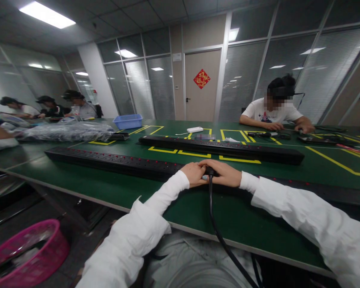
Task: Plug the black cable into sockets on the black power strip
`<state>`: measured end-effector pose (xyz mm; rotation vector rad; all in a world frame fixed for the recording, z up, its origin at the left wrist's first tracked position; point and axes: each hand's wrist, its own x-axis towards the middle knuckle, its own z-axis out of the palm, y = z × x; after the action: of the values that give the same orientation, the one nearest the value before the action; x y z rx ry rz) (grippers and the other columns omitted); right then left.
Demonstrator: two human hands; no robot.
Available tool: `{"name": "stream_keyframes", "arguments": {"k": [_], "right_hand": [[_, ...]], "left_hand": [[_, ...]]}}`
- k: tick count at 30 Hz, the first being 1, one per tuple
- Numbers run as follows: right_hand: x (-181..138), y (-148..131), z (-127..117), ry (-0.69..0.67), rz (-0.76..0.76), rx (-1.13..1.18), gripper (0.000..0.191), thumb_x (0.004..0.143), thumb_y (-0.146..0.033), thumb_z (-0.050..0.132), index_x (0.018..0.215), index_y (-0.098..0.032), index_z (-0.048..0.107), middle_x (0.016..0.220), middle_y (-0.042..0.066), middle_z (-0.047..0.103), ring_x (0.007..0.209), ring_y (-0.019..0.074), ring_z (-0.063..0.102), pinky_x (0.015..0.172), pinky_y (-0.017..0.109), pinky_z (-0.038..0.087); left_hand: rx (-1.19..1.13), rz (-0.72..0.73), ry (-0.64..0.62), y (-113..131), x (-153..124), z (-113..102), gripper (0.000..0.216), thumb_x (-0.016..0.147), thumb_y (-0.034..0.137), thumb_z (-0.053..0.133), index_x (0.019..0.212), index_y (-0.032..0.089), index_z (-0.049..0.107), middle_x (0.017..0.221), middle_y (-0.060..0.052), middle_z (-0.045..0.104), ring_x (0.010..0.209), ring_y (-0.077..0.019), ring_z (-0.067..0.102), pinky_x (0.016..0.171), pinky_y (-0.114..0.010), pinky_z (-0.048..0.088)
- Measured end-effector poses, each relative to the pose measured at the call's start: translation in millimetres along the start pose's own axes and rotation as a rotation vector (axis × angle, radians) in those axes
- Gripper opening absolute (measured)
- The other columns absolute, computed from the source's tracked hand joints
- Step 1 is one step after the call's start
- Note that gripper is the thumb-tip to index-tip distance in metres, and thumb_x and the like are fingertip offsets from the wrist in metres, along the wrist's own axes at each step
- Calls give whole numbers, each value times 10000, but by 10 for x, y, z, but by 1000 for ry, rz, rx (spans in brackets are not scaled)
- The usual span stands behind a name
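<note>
My left hand (194, 174) and my right hand (225, 173) meet over a long black power strip (114, 162) near the table's front edge. Between them is a black plug (209, 171), with the fingers of both hands closed around it against the strip. From the plug a thick black cable (213, 216) hangs over the table edge toward my lap. The plug's front and the outlet under my fingers are hidden. Red dots line the strip's top, and a black length also shows under my right forearm.
A second black power strip (222, 149) lies behind, on the green table (87, 182) with yellow tape markings. Further back are a white device (195, 129), a blue bin (127, 121) and clear plastic bags (69, 131). A co-worker (273, 110) sits opposite. A pink basket (52, 256) stands below left.
</note>
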<state>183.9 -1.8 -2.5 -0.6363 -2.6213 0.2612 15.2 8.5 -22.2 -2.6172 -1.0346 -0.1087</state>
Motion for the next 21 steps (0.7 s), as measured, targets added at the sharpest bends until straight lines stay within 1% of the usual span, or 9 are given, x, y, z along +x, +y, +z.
{"name": "stream_keyframes", "arguments": {"k": [12,21], "right_hand": [[2,1,4,18,-1,-2,420,788,-391,437,1147,-179,394,1134,98,467,1029,219,441,864,378,343],[2,-11,-16,3,-10,5,445,781,-389,453,1162,-173,375,1144,102,456,1036,217,433,869,370,340]], "left_hand": [[-8,-24,-35,13,5,-18,444,791,481,287,1002,128,454,962,-126,558,873,-255,546,745,-372,429],[-14,-4,-21,2,-2,-23,515,775,544,267,996,117,453,954,-132,558,860,-261,550,741,-381,427]]}}
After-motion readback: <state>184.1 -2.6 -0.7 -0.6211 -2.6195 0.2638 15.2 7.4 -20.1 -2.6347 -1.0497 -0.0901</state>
